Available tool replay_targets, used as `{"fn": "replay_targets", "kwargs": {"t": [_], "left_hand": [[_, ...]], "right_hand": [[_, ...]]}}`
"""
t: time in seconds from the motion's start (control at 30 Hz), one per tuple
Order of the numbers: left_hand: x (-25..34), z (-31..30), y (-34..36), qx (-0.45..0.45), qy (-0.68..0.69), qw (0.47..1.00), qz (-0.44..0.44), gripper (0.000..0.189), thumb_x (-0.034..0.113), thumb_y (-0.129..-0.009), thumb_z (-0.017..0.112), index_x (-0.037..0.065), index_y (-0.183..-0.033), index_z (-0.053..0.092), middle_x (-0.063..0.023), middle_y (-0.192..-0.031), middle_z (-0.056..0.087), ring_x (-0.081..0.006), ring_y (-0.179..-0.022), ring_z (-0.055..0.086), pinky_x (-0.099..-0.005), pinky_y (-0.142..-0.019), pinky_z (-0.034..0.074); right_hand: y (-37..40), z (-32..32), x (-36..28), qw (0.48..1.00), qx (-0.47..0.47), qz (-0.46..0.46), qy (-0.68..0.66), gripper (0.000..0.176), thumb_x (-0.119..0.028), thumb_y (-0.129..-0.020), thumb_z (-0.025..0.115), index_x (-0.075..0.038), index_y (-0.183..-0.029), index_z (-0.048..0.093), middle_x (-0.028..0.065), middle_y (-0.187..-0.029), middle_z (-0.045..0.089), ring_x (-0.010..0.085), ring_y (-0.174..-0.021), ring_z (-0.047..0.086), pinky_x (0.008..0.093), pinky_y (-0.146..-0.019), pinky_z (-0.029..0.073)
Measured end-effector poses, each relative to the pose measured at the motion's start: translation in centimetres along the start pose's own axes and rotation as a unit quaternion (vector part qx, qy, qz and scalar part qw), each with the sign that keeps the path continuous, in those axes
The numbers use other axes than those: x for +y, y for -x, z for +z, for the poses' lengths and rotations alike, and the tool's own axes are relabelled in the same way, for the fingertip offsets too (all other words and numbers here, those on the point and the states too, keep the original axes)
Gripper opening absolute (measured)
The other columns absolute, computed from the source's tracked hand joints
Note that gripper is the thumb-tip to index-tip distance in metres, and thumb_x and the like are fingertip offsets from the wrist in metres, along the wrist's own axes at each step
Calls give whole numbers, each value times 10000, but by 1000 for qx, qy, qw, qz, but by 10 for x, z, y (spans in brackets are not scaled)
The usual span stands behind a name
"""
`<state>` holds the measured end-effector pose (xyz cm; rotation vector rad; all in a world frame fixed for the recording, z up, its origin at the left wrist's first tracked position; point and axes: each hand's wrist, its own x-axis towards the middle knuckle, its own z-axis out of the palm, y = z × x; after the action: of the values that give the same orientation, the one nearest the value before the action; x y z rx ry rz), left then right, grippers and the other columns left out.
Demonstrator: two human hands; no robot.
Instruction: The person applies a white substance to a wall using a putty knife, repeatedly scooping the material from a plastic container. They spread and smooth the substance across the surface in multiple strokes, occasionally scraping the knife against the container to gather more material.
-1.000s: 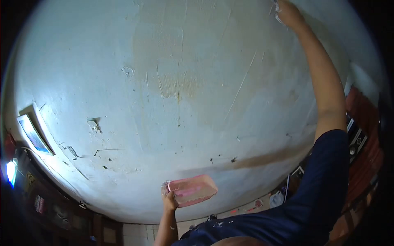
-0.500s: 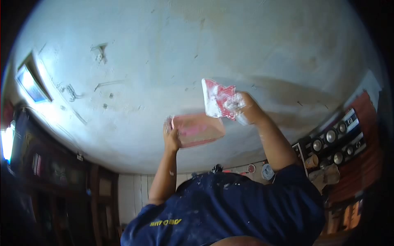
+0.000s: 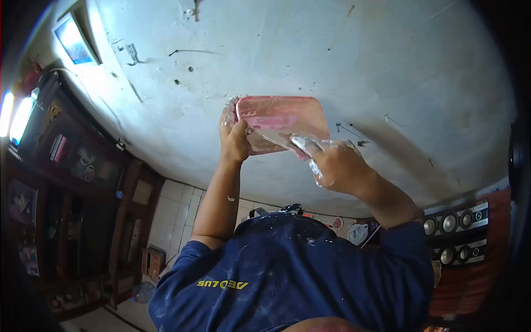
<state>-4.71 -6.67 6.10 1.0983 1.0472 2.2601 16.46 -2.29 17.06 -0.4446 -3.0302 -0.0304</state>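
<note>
A shallow pinkish plastic tub [image 3: 282, 106] is raised in front of the wall, gripped at its left side by my left hand [image 3: 234, 138], thumb toward me. White putty coats those fingers. My right hand [image 3: 343, 165], also smeared with white putty, is closed around a putty scraper [image 3: 296, 147]. The scraper is tilted almost edge-on, its thin blade at the tub's lower edge. How much putty lies inside the tub is hidden from here.
A pale plastered wall [image 3: 265, 44] fills the view ahead, with several nails, hooks and holes. At left stand a framed picture [image 3: 74, 40] and a dark wooden cabinet [image 3: 91, 188]. Speakers [image 3: 451, 222] and a red curtain [image 3: 498, 249] are at right.
The tub has risen and turned its opening away. The scraper has come down from the wall to the tub, turning from face-on to nearly edge-on.
</note>
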Motion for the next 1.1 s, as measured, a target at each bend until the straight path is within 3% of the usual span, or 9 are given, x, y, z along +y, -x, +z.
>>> {"fn": "replay_targets", "kwargs": {"t": [0.17,0.33,0.43,0.5,0.57,0.63,0.7,0.87,1.1], "left_hand": [[-3,-17,1,37,7,999,-9,322,86,-778,446,-53,-1057,528,-106,-991,562,-183,-904,538,-296,-799,438],[-32,-41,11,51,-88,995,1,336,114,-820,446,-66,-1092,528,-137,-1046,554,-234,-1001,519,-344,-872,410],[-30,-51,14,-13,-327,936,130,346,149,-830,443,-67,-1088,524,-140,-1050,542,-242,-964,517,-349,-861,412],[-50,-53,21,71,3,996,-48,520,330,-791,449,-20,-1174,480,-116,-1062,540,-246,-1027,506,-377,-884,417],[-38,-43,19,-2,-50,999,-23,513,323,-758,473,-8,-1150,491,-113,-1035,551,-240,-981,531,-373,-851,443],[-39,-27,20,-6,33,997,-64,490,246,-720,459,-22,-1128,494,-117,-1033,542,-231,-980,525,-358,-857,434],[-51,-24,17,8,73,991,-115,472,265,-709,457,2,-1098,501,-114,-1022,556,-223,-912,565,-348,-761,489],[-54,2,16,-29,79,987,-138,487,167,-680,442,-34,-1121,482,-130,-1056,546,-225,-981,533,-340,-856,435],[-73,6,24,-79,-2,991,-105,538,248,-712,486,-38,-1167,456,-128,-1096,536,-226,-1017,523,-350,-890,415]], "right_hand": [[2,5,1,991,3,-106,83,500,-60,-722,535,-16,-1216,471,182,-976,626,313,-823,638,426,-685,520],[28,-38,22,972,-226,-62,5,555,-89,-702,541,-52,-1249,451,168,-824,635,360,-723,617,460,-653,494],[67,-84,62,995,-38,-58,-68,466,-72,-653,580,-33,-1117,556,170,-758,624,350,-673,604,414,-633,490],[93,-127,85,980,177,47,-78,378,-36,-655,585,-16,-1032,601,180,-776,626,338,-662,604,381,-652,483],[114,-178,118,903,374,207,-39,327,-34,-658,600,28,-979,597,194,-774,619,368,-697,598,363,-679,479],[119,-247,157,785,511,190,295,310,-76,-688,636,31,-974,582,235,-839,609,421,-829,572,425,-731,471],[109,-310,188,699,514,325,375,316,-110,-703,657,-3,-986,566,231,-940,601,420,-890,556,448,-779,452],[93,-424,243,655,527,288,459,315,-72,-717,522,6,-1016,577,268,-940,602,382,-884,599,462,-780,481],[86,-263,261,791,288,311,442,171,-94,-738,539,-16,-878,598,194,-749,614,373,-706,606,455,-682,482]]}}
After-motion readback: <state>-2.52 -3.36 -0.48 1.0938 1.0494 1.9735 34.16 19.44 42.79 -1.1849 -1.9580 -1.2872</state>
